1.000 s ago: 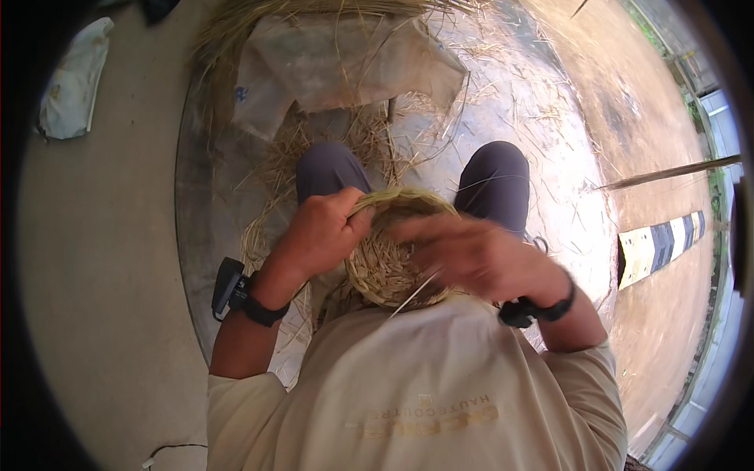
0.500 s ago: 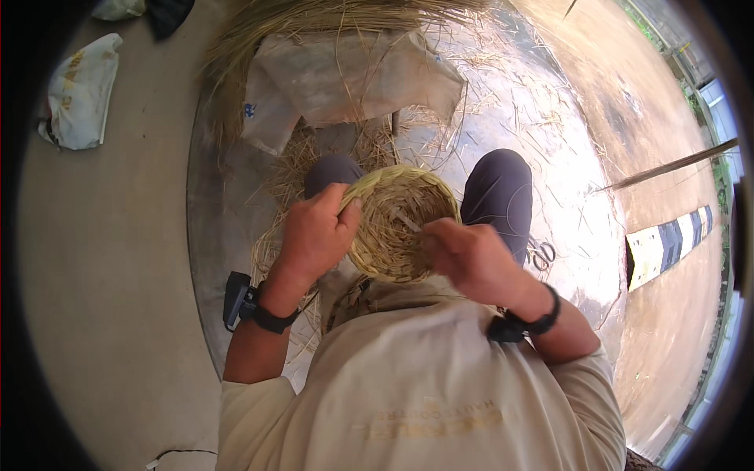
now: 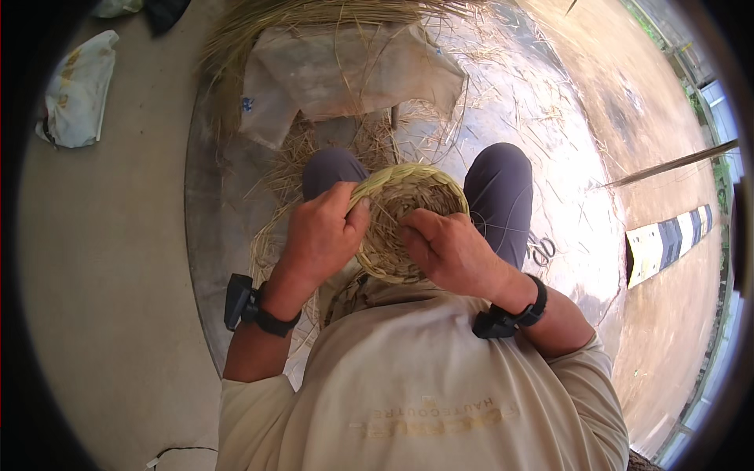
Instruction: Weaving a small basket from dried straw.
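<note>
A small woven straw basket (image 3: 397,184) with a braided rim sits over my lap between my knees. My left hand (image 3: 330,228) is closed on the basket's left rim, thumb on the inner side. The fingers of my right hand (image 3: 444,251) are pinched together inside the basket's right half, knuckles up; whatever sits between them is hidden. A thin strand loops out to the right of the basket toward my right knee (image 3: 499,184). A pair of scissors (image 3: 543,250) lies on the pale surface beside that knee.
Loose straw (image 3: 298,145) litters the work area, with a long bundle (image 3: 306,16) and a creased translucent sack (image 3: 349,74) beyond my knees. A white bag (image 3: 78,94) lies at the left. A striped block (image 3: 667,243) and a thin pole (image 3: 667,165) are at the right.
Compared with a second ago, the basket appears higher, tipped to show more of its inside. My right hand has gone from a blurred sweep to a pinch inside it; the scissors have come into sight.
</note>
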A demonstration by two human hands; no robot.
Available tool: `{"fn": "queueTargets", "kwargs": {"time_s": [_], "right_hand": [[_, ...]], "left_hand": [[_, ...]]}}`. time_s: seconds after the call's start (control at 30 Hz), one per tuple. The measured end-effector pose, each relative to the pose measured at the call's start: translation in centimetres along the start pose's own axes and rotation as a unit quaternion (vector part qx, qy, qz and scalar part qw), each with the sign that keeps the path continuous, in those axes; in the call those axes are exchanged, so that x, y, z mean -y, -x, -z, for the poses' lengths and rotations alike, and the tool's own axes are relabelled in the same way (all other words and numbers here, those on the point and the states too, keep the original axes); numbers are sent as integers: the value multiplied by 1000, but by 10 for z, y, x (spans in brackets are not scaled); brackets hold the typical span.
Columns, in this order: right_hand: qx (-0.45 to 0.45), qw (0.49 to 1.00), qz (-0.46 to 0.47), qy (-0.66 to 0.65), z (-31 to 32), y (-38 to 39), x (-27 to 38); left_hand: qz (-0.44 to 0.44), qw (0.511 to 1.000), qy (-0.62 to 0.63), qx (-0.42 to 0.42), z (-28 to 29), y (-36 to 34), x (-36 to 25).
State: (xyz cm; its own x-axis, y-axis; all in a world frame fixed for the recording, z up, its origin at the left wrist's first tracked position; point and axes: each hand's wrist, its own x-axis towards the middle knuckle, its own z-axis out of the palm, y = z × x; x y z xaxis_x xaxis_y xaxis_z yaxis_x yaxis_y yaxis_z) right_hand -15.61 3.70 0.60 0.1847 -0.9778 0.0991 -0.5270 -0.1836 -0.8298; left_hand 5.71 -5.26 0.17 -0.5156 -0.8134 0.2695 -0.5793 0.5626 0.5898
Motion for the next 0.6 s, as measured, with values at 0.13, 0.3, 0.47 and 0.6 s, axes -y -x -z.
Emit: {"fn": "queueTargets", "kwargs": {"time_s": [0.13, 0.3, 0.47, 0.6], "right_hand": [[-6, 995, -51, -91, -5, -5, 3], [-40, 990, -51, -123, -7, -22, 6], [52, 994, -50, -79, -2, -15, -3], [30, 996, -31, -74, -2, -15, 1]], "left_hand": [[-8, 998, -64, -25, -7, 6, -8], [-53, 994, -79, -49, -17, 7, -9], [-64, 990, -119, -48, -5, 3, 2], [-93, 985, -137, -47, -1, -3, 3]]}}
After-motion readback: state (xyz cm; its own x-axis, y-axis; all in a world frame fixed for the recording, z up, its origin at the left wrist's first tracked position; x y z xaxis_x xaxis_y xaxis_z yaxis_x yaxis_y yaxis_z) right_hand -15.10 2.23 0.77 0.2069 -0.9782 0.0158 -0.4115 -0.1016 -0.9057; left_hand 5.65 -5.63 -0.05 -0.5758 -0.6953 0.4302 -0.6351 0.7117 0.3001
